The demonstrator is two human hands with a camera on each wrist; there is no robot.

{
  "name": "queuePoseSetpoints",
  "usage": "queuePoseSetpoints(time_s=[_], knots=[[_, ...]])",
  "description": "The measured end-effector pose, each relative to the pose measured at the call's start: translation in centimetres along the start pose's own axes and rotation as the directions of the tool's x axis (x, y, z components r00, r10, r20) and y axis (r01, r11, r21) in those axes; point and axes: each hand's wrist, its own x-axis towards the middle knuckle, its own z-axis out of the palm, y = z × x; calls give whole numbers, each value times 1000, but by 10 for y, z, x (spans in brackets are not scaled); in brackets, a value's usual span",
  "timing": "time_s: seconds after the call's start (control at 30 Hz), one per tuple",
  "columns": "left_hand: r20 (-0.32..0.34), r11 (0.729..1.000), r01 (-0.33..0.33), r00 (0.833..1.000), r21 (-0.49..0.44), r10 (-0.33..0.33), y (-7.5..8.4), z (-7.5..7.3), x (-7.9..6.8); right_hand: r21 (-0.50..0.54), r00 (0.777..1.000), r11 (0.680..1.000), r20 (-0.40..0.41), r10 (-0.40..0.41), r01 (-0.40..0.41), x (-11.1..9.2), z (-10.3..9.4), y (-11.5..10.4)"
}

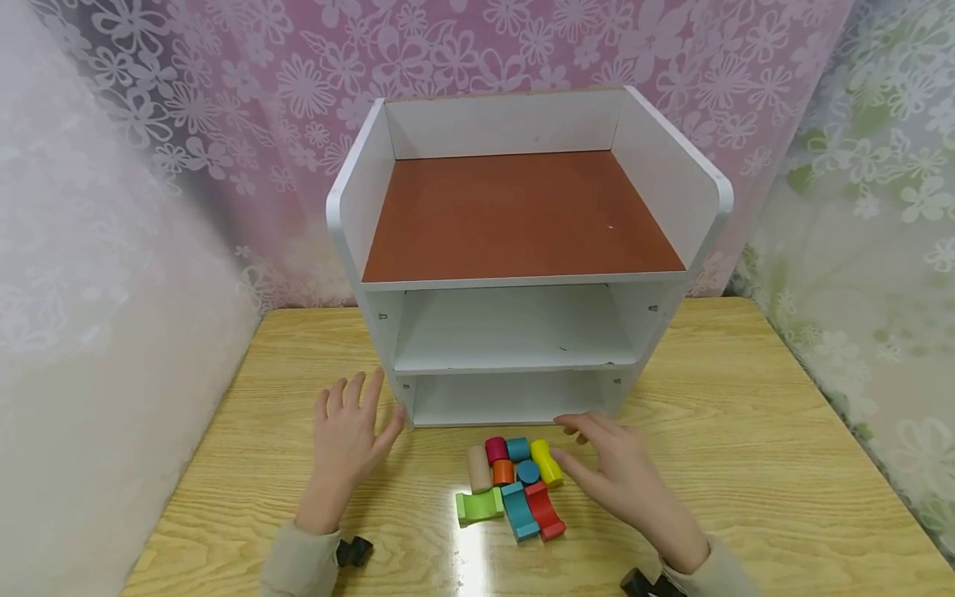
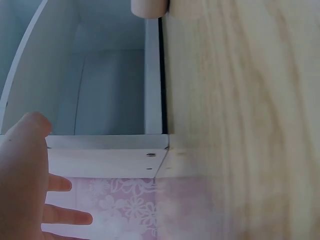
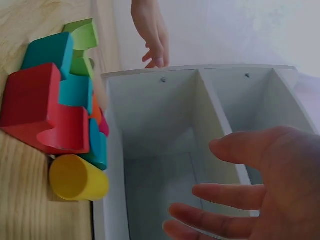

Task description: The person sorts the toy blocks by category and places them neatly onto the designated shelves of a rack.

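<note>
My left hand [image 1: 346, 439] is beside the lower left side of a white shelf unit [image 1: 522, 356], fingers spread, holding nothing. In the left wrist view its thumb overlaps the unit's side edge. On the right, my right hand [image 1: 619, 477] hovers by the front of the unit with relaxed, parted fingers and nothing in them. Nearest to it is a yellow waisted block [image 1: 546, 463], part of a cluster of toy blocks. Around that lie a red curved block [image 1: 545, 512], a teal curved one [image 1: 520, 512] and a light green one [image 1: 480, 506].
Small cylinders in magenta [image 1: 496, 450], orange [image 1: 503, 473] and teal [image 1: 518, 449] sit beside a beige cylinder [image 1: 480, 468]. All rest on a wooden table [image 1: 746, 464]. The unit has a brown top shelf [image 1: 515, 215]. Behind it hangs a pink floral curtain [image 1: 462, 50].
</note>
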Motion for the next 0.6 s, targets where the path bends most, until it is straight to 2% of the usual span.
queuePoseSetpoints(time_s=[0.17, 0.4, 0.6], knots=[[30, 1000, 13, 999, -8, -13, 2, 6, 0, -5, 999, 1000, 23, 29, -29, 4, 14, 5], [114, 998, 61, 992, -31, -57, 4, 16, 2, -77, 994, 993, 66, 93, -87, 10, 30, 13], [159, 994, 89, 984, -57, -79, 5, 25, -1, -88, 975, 982, 134, 178, -167, 10, 41, 19]])
